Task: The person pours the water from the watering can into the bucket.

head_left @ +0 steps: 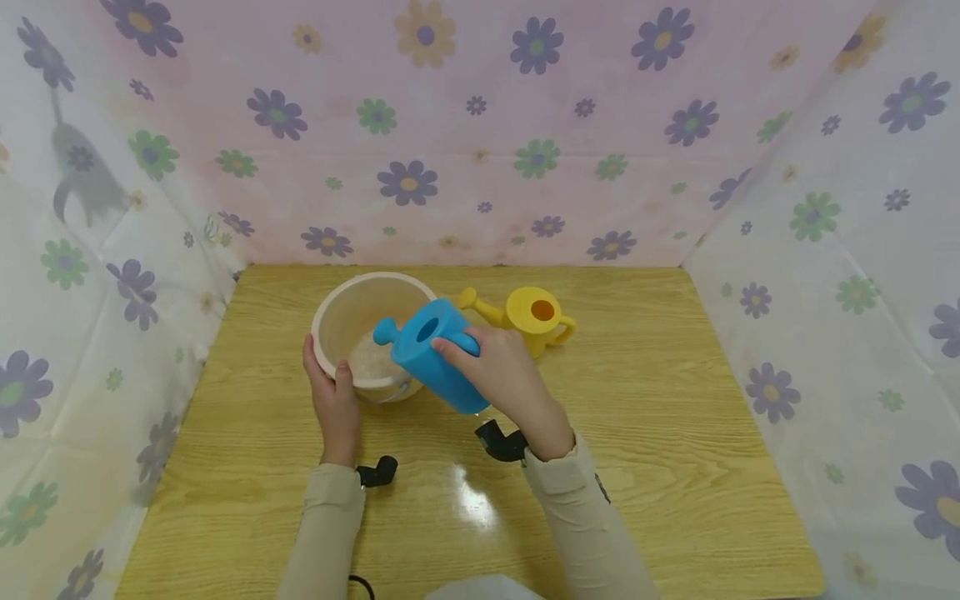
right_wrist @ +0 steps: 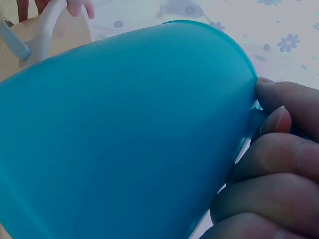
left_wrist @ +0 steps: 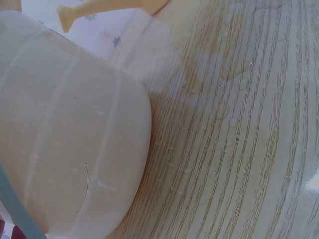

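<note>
Blue plastic of a toy watering can (head_left: 442,367) is tilted toward a cream bucket (head_left: 375,282), its round spout head over the near right rim. My right hand (head_left: 510,379) grips the can's handle, thumb along its top; curled fingers (right_wrist: 271,154) show at the handle in the right wrist view. At the bucket's left side my left hand (head_left: 335,412) holds the rim, with the thumb over the edge and the other fingers along the outside wall. The bucket's ribbed outer wall (left_wrist: 75,124) fills the left of the left wrist view.
Behind the blue can stands a yellow toy watering can (head_left: 534,321), its spout pointing left toward the bucket. Water drops (left_wrist: 222,109) lie on the wooden table (head_left: 652,417) beside the bucket. Flowered sheets (head_left: 465,133) close in the back and both sides.
</note>
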Available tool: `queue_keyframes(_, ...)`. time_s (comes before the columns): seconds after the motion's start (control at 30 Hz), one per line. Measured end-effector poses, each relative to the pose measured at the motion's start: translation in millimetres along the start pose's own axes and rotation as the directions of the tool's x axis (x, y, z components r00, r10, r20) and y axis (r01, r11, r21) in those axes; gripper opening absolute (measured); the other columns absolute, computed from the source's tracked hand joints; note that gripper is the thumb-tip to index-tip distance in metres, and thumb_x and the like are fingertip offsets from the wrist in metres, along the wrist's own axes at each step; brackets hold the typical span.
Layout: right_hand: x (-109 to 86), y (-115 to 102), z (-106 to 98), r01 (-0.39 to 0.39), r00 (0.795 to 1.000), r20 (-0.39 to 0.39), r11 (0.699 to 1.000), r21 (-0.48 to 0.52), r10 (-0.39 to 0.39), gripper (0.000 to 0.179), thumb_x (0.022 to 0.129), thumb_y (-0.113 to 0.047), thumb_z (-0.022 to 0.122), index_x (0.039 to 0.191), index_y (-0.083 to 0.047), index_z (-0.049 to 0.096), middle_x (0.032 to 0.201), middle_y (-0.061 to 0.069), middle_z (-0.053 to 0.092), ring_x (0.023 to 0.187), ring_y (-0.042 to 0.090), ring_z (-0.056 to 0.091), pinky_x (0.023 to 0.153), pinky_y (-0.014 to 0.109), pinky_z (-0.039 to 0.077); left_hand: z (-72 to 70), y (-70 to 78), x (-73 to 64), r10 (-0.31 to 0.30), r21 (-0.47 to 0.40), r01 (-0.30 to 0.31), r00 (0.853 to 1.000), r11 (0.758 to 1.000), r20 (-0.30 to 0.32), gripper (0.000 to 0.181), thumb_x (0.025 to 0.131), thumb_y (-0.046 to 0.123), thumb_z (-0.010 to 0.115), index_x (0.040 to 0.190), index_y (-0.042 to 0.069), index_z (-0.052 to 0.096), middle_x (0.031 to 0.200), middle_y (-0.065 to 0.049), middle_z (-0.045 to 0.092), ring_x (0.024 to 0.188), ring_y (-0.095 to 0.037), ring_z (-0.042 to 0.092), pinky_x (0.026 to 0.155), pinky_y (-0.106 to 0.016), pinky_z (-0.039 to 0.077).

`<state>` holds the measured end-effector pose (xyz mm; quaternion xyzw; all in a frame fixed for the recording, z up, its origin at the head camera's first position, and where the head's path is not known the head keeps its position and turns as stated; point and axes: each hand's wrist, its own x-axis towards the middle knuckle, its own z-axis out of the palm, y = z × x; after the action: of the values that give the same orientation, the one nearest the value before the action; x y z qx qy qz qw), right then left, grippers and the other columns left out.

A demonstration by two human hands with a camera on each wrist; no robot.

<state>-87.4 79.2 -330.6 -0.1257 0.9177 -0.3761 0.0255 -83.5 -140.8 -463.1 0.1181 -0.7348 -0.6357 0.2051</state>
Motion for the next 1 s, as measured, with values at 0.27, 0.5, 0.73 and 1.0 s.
queue_keyframes(0.27,-0.3,1,0,0.008,1.000,-0.002,1.000,0.005,-0.008,0.048,0.084,-0.055,0.047,0.060,-0.013,0.044,0.051,-0.003,0.036,0.058,0.006,0.055,0.056,0.025,0.049,0.4,-3.9,1.5,-0.006,0.004,0.006,1.000,1.000,-0.009,0.058,0.092,0.016,0.039,0.141,0.034,0.014,0.145,0.001,0.022,0.128,-0.025,0.029,0.100,-0.038,0.027)
queue_keyframes(0.5,0.7,2,0,0.019,1.000,-0.011,1.000,-0.003,-0.019,0.048,0.084,-0.055,0.047,0.060,-0.013,0.044,0.051,-0.002,0.037,0.057,0.006,0.055,0.055,0.025,0.049,-0.9,-27.5,9.6,-0.016,0.018,0.016,1.000,1.000,-0.008,0.058,0.092,0.020,0.041,0.139,0.040,0.014,0.144,0.008,0.022,0.127,-0.018,0.030,0.100,-0.035,0.028)
queue_keyframes(0.73,0.8,1,-1,0.014,1.000,-0.012,1.000,-0.009,-0.014,0.047,0.084,-0.055,0.047,0.062,-0.013,0.047,0.053,-0.002,0.044,0.060,0.007,0.056,0.057,0.026,0.050,0.3,-30.0,10.5,-0.004,0.012,0.004,1.000,1.000,-0.011,0.057,0.092,0.023,0.041,0.139,0.041,0.014,0.143,0.010,0.022,0.127,-0.016,0.031,0.099,-0.035,0.028)
queue_keyframes(1.0,-0.5,2,0,0.007,1.000,-0.013,1.000,-0.015,-0.007,0.045,0.084,-0.053,0.048,0.063,-0.014,0.048,0.055,-0.002,0.046,0.061,0.007,0.057,0.057,0.027,0.049,0.3,-22.9,6.9,-0.027,0.036,0.027,1.000,0.999,-0.015,0.056,0.092,0.024,0.041,0.139,0.042,0.014,0.143,0.010,0.023,0.127,-0.017,0.031,0.099,-0.035,0.028)
